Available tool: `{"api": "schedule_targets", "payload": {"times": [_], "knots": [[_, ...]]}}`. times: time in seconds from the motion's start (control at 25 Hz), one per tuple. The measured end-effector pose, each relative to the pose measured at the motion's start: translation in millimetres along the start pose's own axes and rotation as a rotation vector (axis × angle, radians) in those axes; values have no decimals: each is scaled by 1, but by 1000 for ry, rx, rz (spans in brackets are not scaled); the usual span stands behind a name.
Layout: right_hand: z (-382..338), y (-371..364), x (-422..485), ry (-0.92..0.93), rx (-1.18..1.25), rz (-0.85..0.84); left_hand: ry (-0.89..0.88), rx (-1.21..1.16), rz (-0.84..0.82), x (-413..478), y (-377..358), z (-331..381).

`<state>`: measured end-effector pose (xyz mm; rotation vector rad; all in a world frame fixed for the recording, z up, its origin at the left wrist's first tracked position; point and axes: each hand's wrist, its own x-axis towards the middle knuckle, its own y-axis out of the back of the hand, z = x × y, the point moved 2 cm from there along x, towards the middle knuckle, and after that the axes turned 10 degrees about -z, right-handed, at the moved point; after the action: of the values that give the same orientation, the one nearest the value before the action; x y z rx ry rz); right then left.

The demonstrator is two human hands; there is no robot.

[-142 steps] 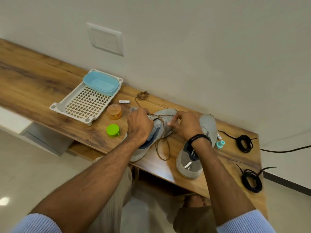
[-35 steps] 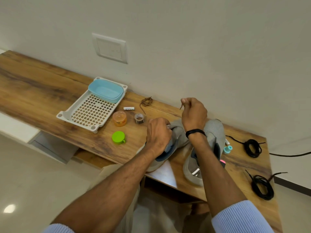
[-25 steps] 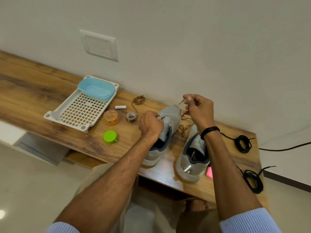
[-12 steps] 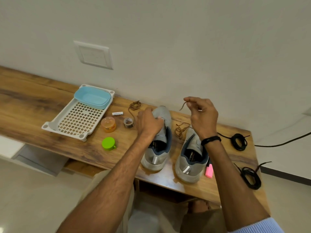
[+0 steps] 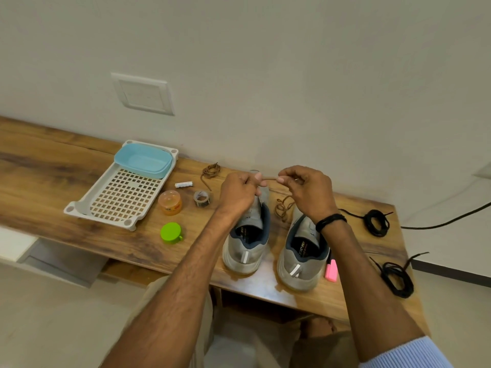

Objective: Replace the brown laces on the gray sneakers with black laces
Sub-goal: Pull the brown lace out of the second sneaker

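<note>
Brown lace (image 5: 269, 178), thin as cord, ran in a short taut span between two hands raised above the toes of the left gray sneaker (image 5: 249, 235) and the right gray sneaker (image 5: 303, 253). The left hand (image 5: 239, 193) pinched one end with curled fingers. The right hand (image 5: 309, 193) pinched the other between thumb and forefinger. The rest of this lace drooped into a loose tangle on the wooden desk (image 5: 53, 166) between the two toes. Both shoes stood side by side, heels toward the person. A second brown lace (image 5: 210, 170) lay coiled near the wall. To the right of the shoes sat the far black lace (image 5: 376, 223) and the near black lace (image 5: 397, 277), each coiled and untouched. Such laces were likely light, limp and quick to knot, so the stiff tip looked the best place to hold for threading, with the soft-looking sneaker steadied by its heel or tongue
</note>
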<state>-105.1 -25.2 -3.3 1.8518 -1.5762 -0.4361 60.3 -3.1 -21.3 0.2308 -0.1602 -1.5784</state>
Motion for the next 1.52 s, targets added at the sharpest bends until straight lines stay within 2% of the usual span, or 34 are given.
{"api": "schedule_targets", "payload": {"times": [0.12,0.24,0.36,0.56,0.68,0.76,0.84,0.92,1.0,1.08,1.16,1.24,1.32,1.4,1.44,1.48,1.52], "knots": [[0,3,1,35,3,90,103,-49,-98,0,1,-4],[-4,-4,4,27,164,-20,50,-94,-162,-1,1,0],[-8,-13,3,52,293,-109,12,-248,-253,0,-3,4],[-9,-4,3,43,389,57,158,-433,-378,-8,-11,11],[-5,-4,4,31,346,30,209,-701,-457,-10,-7,19],[-1,-9,3,0,269,-74,171,-950,-423,-9,-4,25],[-1,-14,1,-23,208,-207,106,-1129,-234,-4,2,24],[-5,-16,-2,-21,232,-346,38,-1080,-30,3,9,16],[-12,-14,-5,-5,383,-450,-6,-848,37,4,13,11],[-18,-10,-7,16,573,-439,-19,-489,-54,0,10,10],[-16,-6,-4,-16,671,-291,0,-248,-264,-6,1,14],[-6,-6,2,-98,558,-100,73,-325,-443,-12,-2,19],[2,-8,5,-147,378,-24,94,-566,-488,-13,-2,25],[2,-12,5,-154,319,-127,62,-857,-379,-9,-1,26],[-2,-15,3,-142,332,-223,24,-903,-275,-5,0,23],[-6,-17,0,-122,368,-326,-29,-804,-152,-3,2,19],[-12,-17,-3,-92,420,-416,-79,-560,-32,2,5,13]]}}
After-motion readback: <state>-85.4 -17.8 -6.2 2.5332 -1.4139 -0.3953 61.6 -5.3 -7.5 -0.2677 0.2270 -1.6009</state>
